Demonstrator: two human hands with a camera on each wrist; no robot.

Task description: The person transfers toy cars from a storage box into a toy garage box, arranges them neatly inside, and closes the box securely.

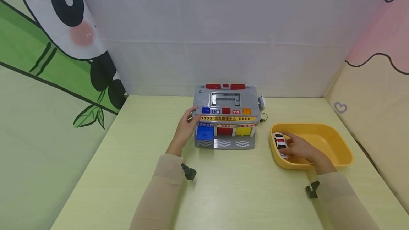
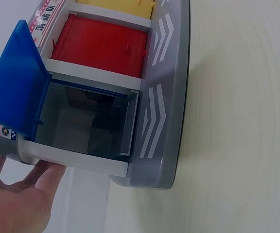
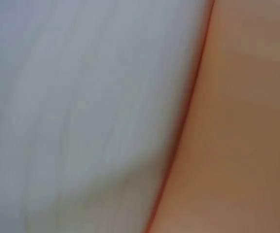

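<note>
A grey toy garage (image 1: 202, 98) with blue, red and yellow doors stands at the back middle of the table. My left hand (image 1: 184, 130) grips its left side, thumb near the front edge. In the left wrist view the blue door (image 2: 18, 82) is swung up, and the bay behind it is dark inside. The red door (image 2: 101, 46) is down. My right hand (image 1: 301, 148) reaches into a yellow tray (image 1: 343, 157) and holds a white and black toy car (image 1: 279, 138) between thumb and fingers, at the tray's left wall.
Pale table (image 1: 223, 191) surface lies in front of the garage. A grey piece (image 1: 261, 103) and a thin dark cord (image 1: 263, 118) are at the garage's right side. Printed cloth walls (image 1: 223, 17) border the table. The right wrist view is blurred, with an orange-yellow surface close up.
</note>
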